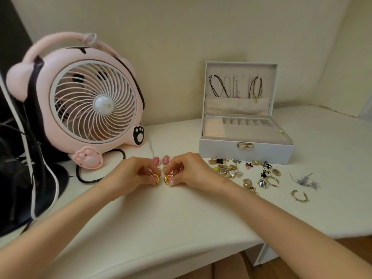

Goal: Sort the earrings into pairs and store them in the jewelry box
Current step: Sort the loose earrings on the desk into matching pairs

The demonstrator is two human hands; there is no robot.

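Note:
My left hand (133, 172) pinches a gold ribbed earring (155, 177) against the white table. My right hand (188, 170) pinches its matching gold earring (167, 178) right beside it. Just behind my fingers lie two pink oval earrings (160, 160) side by side. A loose heap of mixed earrings (241, 172) spreads to the right of my right hand. The grey jewelry box (244, 152) stands open behind the heap, its lid holding necklaces and its tray compartments showing no earrings.
A pink cat-shaped desk fan (88, 101) stands at the left with a black cable (86, 179) looping near my left hand. Dark bags and cords (18, 158) crowd the far left. The table's front edge (181, 258) curves below my forearms.

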